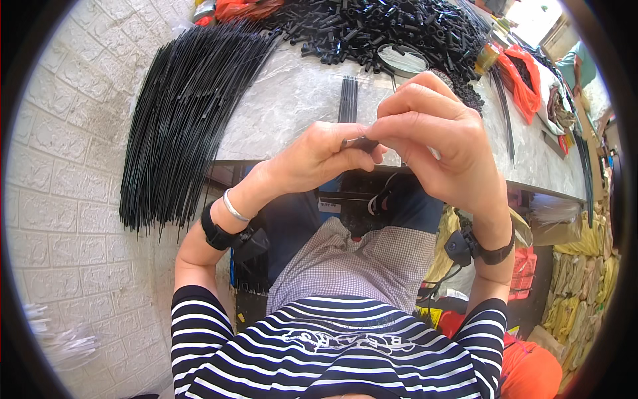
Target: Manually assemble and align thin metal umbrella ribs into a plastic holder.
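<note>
Both hands meet just above the table's front edge. My left hand [325,151] pinches a small dark part [362,143] between thumb and forefinger; a short thin end sticks out toward the left. Its exact kind is too small to make out. My right hand [442,136] is closed, thumb and forefinger pressed together at the same dark part's right end. Whatever else those fingertips grip is hidden. Behind the hands, a short row of thin black rods [347,100] lies side by side on the grey table [292,100].
A thick bundle of long black rods [189,113] hangs over the table's left edge beside a white brick wall [73,179]. A heap of small black tubular parts [372,26] covers the back, with a round dish [403,61] before it. Orange bags [522,80] lie at right.
</note>
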`<action>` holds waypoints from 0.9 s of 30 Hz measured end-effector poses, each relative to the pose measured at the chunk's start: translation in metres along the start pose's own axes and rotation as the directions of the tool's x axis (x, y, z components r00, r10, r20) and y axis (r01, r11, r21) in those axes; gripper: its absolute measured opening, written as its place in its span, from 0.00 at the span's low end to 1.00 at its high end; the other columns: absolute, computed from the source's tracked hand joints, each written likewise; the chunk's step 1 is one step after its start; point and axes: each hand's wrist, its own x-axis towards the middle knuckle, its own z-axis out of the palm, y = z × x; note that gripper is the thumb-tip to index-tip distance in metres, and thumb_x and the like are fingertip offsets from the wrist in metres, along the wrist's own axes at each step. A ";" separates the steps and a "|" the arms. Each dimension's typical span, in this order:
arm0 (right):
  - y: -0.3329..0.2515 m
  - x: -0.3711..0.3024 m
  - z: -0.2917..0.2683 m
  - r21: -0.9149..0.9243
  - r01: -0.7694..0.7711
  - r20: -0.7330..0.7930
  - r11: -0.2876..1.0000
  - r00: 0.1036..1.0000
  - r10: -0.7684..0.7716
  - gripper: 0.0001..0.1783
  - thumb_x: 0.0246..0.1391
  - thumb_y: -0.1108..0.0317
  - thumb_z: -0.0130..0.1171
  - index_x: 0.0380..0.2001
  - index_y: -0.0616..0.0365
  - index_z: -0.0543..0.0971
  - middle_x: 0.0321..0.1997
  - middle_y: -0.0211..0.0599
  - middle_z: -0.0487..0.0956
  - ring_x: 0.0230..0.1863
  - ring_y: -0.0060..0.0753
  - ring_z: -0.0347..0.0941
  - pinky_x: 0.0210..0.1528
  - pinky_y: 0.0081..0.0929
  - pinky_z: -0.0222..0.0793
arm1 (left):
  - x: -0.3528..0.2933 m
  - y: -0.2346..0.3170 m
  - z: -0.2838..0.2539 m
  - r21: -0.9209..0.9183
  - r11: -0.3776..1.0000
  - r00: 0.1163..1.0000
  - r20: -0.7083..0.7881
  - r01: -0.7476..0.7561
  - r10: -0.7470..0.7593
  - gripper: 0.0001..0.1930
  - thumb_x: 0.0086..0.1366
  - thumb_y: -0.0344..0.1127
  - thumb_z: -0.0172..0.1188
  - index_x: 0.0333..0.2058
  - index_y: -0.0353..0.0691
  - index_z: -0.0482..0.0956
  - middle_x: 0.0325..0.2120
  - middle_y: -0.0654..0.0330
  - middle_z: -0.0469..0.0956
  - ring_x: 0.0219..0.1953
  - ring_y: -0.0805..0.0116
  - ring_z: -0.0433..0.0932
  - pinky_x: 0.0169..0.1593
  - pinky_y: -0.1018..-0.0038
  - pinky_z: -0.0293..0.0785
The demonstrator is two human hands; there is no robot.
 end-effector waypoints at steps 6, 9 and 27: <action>-0.008 0.000 0.016 0.017 -0.038 -0.087 0.999 0.995 0.039 0.18 0.36 0.80 0.65 0.36 0.59 0.81 0.33 0.35 0.75 0.35 0.36 0.70 0.35 0.29 0.67 | 0.002 -0.010 0.003 0.097 0.991 0.995 -0.028 -0.090 0.093 0.11 0.64 0.33 0.59 0.42 0.33 0.77 0.31 0.57 0.81 0.33 0.68 0.80 0.39 0.72 0.75; -0.011 0.002 0.023 0.005 -0.014 -0.074 1.000 0.997 0.014 0.19 0.37 0.80 0.66 0.38 0.58 0.81 0.34 0.35 0.75 0.34 0.36 0.69 0.35 0.29 0.67 | 0.001 -0.016 0.008 0.152 0.978 0.983 -0.089 -0.146 0.160 0.13 0.63 0.34 0.60 0.42 0.33 0.77 0.31 0.56 0.81 0.33 0.64 0.80 0.38 0.71 0.75; -0.017 -0.004 0.012 -0.140 -0.069 -0.062 0.988 0.996 0.061 0.21 0.40 0.75 0.65 0.43 0.61 0.79 0.44 0.41 0.77 0.45 0.43 0.71 0.47 0.32 0.66 | -0.008 -0.117 0.011 0.496 0.856 0.961 0.277 -0.145 0.003 0.15 0.61 0.47 0.60 0.41 0.44 0.77 0.57 0.58 0.67 0.64 0.60 0.61 0.68 0.50 0.47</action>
